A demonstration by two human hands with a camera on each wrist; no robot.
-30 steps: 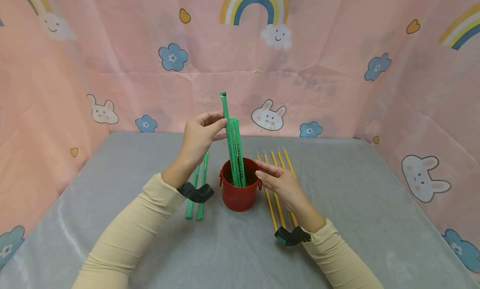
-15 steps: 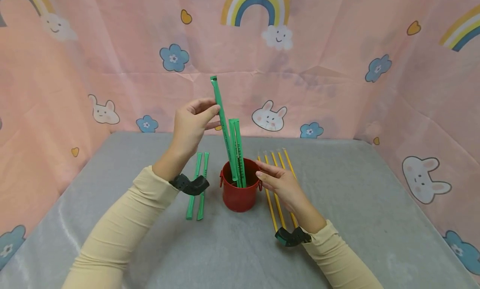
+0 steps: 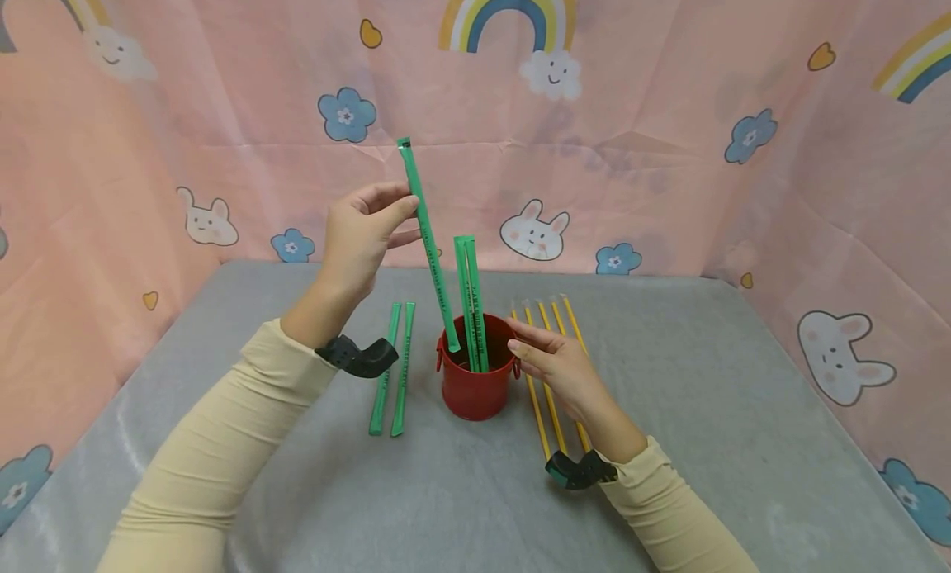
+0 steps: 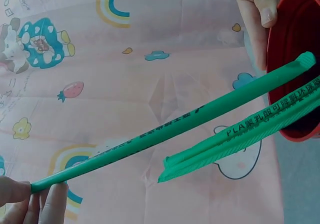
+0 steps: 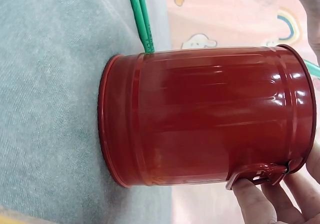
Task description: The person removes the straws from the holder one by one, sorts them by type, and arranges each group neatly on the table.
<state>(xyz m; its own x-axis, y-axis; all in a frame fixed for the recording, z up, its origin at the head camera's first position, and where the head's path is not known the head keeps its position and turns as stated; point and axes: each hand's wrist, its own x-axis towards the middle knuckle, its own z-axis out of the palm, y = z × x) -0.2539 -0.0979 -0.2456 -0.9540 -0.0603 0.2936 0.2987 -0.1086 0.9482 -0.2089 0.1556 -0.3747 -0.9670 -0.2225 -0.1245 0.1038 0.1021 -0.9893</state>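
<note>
In the head view my left hand (image 3: pixel 358 236) pinches a green paper-wrapped straw (image 3: pixel 429 255) near its upper end. The straw leans left, its lower end overlapping the left side of the mouth of a small red bucket (image 3: pixel 475 395). Two more wrapped straws (image 3: pixel 470 296) stand inside that bucket, side by side; printed lettering shows on one wrapper (image 4: pixel 250 131) in the left wrist view. My right hand (image 3: pixel 559 365) grips the bucket's right side at its small handle (image 5: pixel 260 173), thumb and fingers around the handle and rim.
Left of the bucket, two green wrapped straws (image 3: pixel 402 383) lie on the grey cloth-covered table (image 3: pixel 312 490). Several thin yellow sticks (image 3: pixel 537 416) with clear ends lie to the right, partly under my right hand. A pink printed curtain (image 3: pixel 654 127) closes off the back and sides.
My left hand has moved up and left, drawing the straw it holds away from the other two and upward from the bucket. The right hand and bucket have stayed put.
</note>
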